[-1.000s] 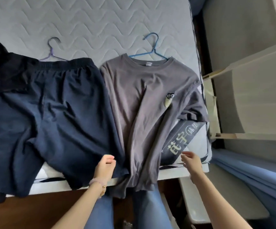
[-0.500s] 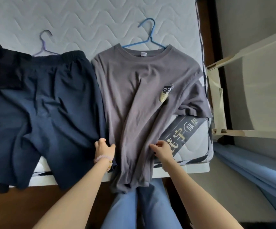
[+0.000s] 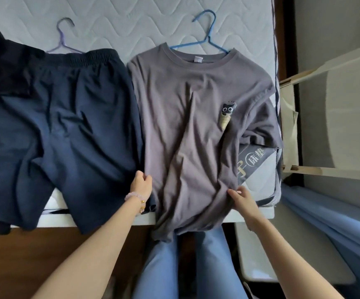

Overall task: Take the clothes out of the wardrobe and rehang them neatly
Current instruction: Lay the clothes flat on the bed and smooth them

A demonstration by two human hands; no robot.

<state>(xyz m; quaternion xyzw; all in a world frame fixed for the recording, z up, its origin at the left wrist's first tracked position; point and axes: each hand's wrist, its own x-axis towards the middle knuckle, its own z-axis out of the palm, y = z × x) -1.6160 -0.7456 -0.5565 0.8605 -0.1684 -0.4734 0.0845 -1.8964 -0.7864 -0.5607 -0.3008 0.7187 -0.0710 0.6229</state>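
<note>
A grey T-shirt [image 3: 187, 126] with a small cat print lies flat on the mattress, hung on a blue hanger [image 3: 205, 37]. Its hem drops over the bed's front edge. My left hand [image 3: 141, 184] pinches the shirt's left side seam near the hem. My right hand [image 3: 242, 199] grips the cloth at the lower right side. To the left lie navy shorts [image 3: 62, 134] on a purple hanger [image 3: 62, 37].
A black garment [image 3: 0, 67] overlaps the shorts at the far left. The quilted mattress [image 3: 121, 20] reaches a dark bed frame on the right. Beyond it stand a pale open wardrobe door [image 3: 336, 98] and blue cloth [image 3: 330, 216]. My jeans-clad legs are below the bed edge.
Both hands moved in from the bed's edge onto the grey T-shirt, and each took hold of one of its lower sides. The right hand shifted left from the mattress label.
</note>
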